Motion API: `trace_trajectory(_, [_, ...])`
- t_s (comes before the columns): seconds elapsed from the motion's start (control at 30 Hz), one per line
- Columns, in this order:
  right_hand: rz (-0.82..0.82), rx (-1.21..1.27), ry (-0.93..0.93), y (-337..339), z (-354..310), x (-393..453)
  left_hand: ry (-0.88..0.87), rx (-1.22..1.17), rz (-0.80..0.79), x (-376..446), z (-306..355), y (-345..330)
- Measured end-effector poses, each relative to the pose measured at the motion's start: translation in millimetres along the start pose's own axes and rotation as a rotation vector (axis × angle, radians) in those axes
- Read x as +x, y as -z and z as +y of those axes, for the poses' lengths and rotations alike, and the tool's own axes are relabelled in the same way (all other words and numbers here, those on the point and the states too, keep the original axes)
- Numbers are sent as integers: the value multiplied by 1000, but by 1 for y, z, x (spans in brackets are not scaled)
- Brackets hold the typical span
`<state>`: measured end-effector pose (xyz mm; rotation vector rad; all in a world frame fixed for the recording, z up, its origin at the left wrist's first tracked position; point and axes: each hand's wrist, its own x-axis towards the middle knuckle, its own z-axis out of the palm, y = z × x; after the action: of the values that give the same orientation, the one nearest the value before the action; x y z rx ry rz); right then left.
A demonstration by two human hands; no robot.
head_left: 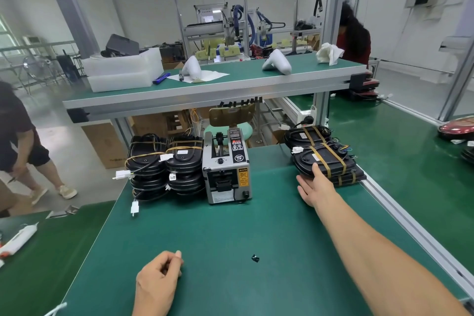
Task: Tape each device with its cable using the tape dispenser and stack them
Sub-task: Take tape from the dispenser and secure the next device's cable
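Note:
A grey tape dispenser (pixel 225 169) stands mid-table on the green mat. Left of it rise two stacks of black devices with cables (pixel 164 164), white plugs hanging off them. To the right lies a stack of black devices bound with brown tape (pixel 325 159). My right hand (pixel 311 185) reaches out with straight fingers and touches the near left edge of that taped stack. My left hand (pixel 159 274) hovers low over the mat near the front, fingers loosely curled, holding nothing I can see.
A small black scrap (pixel 255 258) lies on the mat between my arms. A raised shelf (pixel 205 90) with white parts and a plastic bin (pixel 120 69) spans the back. A white tool (pixel 18 238) lies on the left table. People stand at far left and back right.

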<state>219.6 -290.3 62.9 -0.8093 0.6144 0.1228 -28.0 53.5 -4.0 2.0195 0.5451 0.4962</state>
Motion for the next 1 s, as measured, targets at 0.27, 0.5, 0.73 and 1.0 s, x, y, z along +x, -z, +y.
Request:
trace_trajectory(0.27, [43,-113,101,16,-2,-7,5,4,14,-1,0,0])
trace_trajectory(0.5, [-45,-238,181,35,8,-27,7,3,13,-1,1,0])
trace_trajectory(0.73, [-265,-692,464,40,26,-81,-21,-40,-13,-1,-5,1])
trace_trajectory(1.0, [-731,-1232,750,-1,38,-137,-9,-181,-34,-3,-2,7])
